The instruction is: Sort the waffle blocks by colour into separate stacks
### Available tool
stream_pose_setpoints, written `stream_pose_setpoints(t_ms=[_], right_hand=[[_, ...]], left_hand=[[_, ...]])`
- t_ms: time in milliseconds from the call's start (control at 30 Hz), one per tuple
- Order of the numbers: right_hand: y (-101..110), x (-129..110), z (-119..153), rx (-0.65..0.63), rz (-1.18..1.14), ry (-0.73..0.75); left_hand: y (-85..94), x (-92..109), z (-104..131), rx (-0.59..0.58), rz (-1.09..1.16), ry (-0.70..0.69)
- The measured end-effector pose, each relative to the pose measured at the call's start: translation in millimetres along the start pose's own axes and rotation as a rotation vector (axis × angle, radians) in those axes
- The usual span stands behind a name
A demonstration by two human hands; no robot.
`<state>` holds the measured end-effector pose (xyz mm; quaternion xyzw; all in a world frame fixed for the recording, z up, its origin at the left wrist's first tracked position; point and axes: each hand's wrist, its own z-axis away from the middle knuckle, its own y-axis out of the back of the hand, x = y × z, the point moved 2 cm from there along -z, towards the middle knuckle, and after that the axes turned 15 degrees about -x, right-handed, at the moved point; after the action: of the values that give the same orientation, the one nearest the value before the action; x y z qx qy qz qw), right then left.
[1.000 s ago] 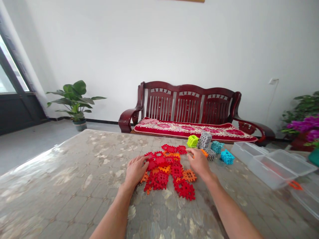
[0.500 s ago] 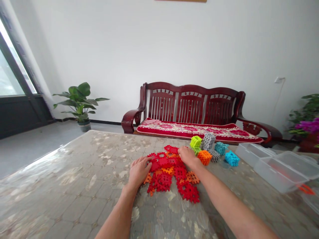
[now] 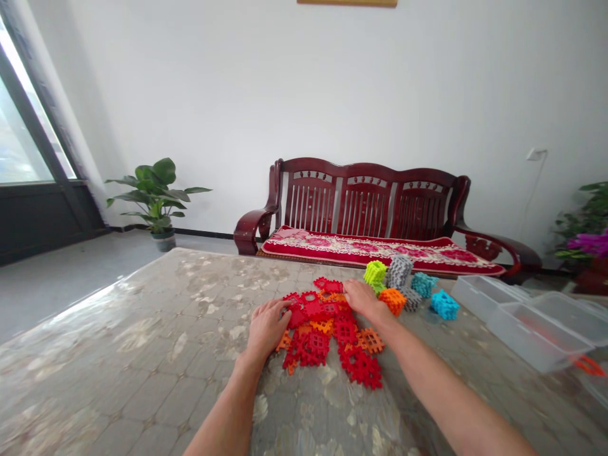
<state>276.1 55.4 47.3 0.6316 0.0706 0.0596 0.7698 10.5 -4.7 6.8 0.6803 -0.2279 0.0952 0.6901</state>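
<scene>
Red interlocking plastic pieces [image 3: 318, 342] lie in a loose pile on the patterned tablecloth, with orange pieces [image 3: 370, 340] among them. My left hand [image 3: 268, 326] rests at the pile's left edge, its fingers bent close together over a red piece. At the pile's upper right, my right hand [image 3: 361, 297] has its fingers curled down against the red pieces; what its fingertips hold, if anything, is hidden.
Right of the pile stand yellow-green [image 3: 375, 273], orange [image 3: 392, 301], grey [image 3: 399, 271] and blue [image 3: 444, 304] clusters of pieces. Clear plastic boxes [image 3: 532, 335] are further right. A wooden bench [image 3: 363, 171] is behind the table [image 3: 118, 354].
The view has shifted slightly, moving the whole scene a little to the right. Both hands keep nearly the same places on the pile.
</scene>
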Motion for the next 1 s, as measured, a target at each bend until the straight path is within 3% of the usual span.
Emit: stream_pose_setpoints(t_ms=[200,400,467,567,700,833,1000], right_hand=[[0.7,4.2,20.4,0.084,-0.084,0.031],[-12.2,13.6,52.8,0.419,-0.304,0.184],[-23.6,18.5,62.8,0.456,-0.368,0.226],[-41.5,23.4,71.8,0.44,-0.492,0.222],[-53.4,22.7,73.7,0.413,-0.56,0.097],[-48.4,16.2,69.8,0.37,-0.42,-0.061],[-31.5,3.0,60.8,0.197,-0.274,-0.238]], left_hand=[[0.6,0.3,-0.2,0.0,-0.005,-0.001],[-0.7,-0.4,-0.8,0.005,-0.001,-0.006],[-0.8,-0.5,-0.8,0.006,-0.002,-0.003],[-0.5,-0.4,-0.8,-0.004,-0.008,0.006],[0.5,0.5,-0.3,-0.011,-0.016,0.009],[1.8,1.8,0.6,-0.017,-0.022,0.001],[2.0,1.4,0.2,-0.026,-0.027,0.002]])
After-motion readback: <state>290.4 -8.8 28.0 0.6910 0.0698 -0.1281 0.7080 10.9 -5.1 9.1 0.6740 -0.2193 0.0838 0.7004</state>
